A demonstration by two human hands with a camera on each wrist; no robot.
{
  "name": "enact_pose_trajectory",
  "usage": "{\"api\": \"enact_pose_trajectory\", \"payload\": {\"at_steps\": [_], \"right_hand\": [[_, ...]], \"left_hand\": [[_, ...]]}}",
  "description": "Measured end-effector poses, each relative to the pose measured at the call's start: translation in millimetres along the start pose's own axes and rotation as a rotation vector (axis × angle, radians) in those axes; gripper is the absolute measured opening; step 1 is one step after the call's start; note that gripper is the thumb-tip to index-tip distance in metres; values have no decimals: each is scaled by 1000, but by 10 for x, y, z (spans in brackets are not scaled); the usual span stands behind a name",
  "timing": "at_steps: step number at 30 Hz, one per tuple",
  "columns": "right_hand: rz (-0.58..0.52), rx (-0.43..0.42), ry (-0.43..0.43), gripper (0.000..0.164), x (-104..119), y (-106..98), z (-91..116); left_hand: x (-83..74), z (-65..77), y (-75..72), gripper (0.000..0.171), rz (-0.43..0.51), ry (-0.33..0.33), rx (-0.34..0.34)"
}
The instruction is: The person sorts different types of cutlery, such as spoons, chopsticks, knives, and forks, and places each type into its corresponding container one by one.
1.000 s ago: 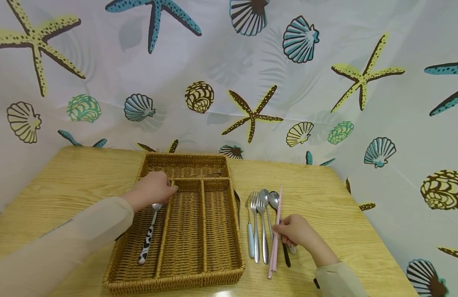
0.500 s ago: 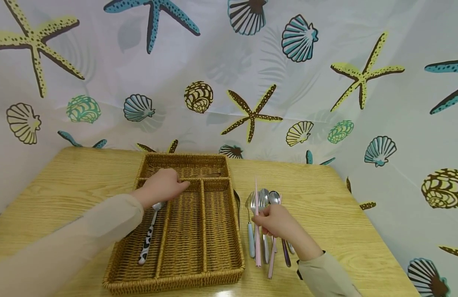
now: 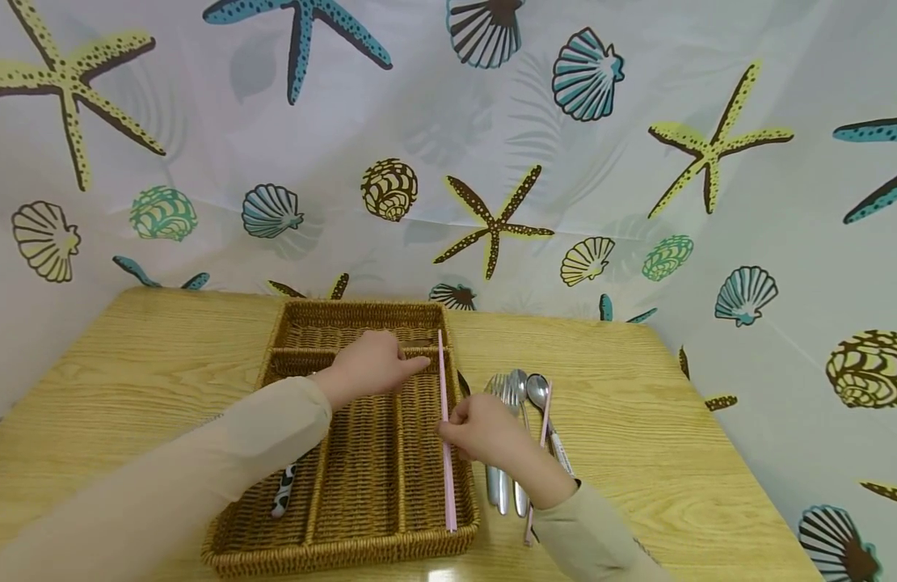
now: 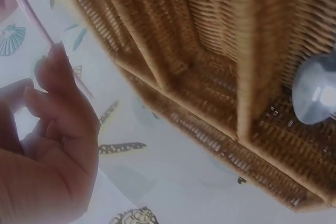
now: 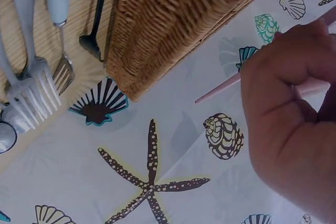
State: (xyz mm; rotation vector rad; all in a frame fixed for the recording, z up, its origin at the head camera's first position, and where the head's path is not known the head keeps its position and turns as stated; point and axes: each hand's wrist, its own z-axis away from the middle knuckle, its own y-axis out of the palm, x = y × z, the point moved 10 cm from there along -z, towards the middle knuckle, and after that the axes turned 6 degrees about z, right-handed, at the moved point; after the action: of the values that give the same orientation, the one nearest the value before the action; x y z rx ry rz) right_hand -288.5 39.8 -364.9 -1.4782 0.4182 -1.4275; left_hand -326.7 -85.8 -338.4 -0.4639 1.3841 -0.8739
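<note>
My right hand (image 3: 485, 428) pinches a pink chopstick (image 3: 448, 477) over the right-hand compartment of the wicker cutlery tray (image 3: 339, 558). The chopstick runs lengthwise along that compartment, its thin tip toward the back. My left hand (image 3: 372, 368) hovers over the tray's back divider with one finger stretched toward the chopstick and nothing held. In the left wrist view, that hand's fingers are loosely bent, and the chopstick (image 4: 37, 22) passes behind a fingertip. A spoon with a black-and-white handle (image 3: 283, 495) lies in the left compartment, partly hidden by my sleeve; its bowl (image 4: 317, 90) shows up close.
Right of the tray lie several forks (image 3: 505, 386) and spoons (image 3: 537, 390), partly under my right arm. Another pink chopstick (image 3: 530, 529) rests among them. A dark utensil (image 5: 92, 43) lies against the tray's right side. Shell-printed cloth (image 3: 419, 97) hangs behind the table (image 3: 623, 380).
My right hand has lifted a pink chopstick from the cutlery on the table and carried it left over the tray. My left hand has moved right across the back of the tray.
</note>
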Motion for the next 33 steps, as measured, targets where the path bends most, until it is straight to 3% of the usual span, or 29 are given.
{"api": "enact_pose_trajectory", "payload": {"at_steps": [6, 12, 15, 20, 27, 33], "right_hand": [[-14, 17, -40, 31, 176, 85, -9], [20, -12, -79, 27, 290, 85, -13], [-3, 0, -93, 30, 320, 108, -13], [-89, -8, -76, 41, 262, 84, 1], [-129, -47, 39, 44, -41, -52, 49], [-173, -70, 120, 41, -321, -140, 87]], "left_hand": [[-55, -39, 132, 51, 89, 11, 36], [43, -46, 194, 35, 287, -30, 89], [99, -46, 179, 30, 308, -53, 105], [173, -36, 40, 27, 296, -90, 111], [323, -21, -132, 25, 227, -133, 137], [486, -66, -123, 25, 144, -142, 135]]}}
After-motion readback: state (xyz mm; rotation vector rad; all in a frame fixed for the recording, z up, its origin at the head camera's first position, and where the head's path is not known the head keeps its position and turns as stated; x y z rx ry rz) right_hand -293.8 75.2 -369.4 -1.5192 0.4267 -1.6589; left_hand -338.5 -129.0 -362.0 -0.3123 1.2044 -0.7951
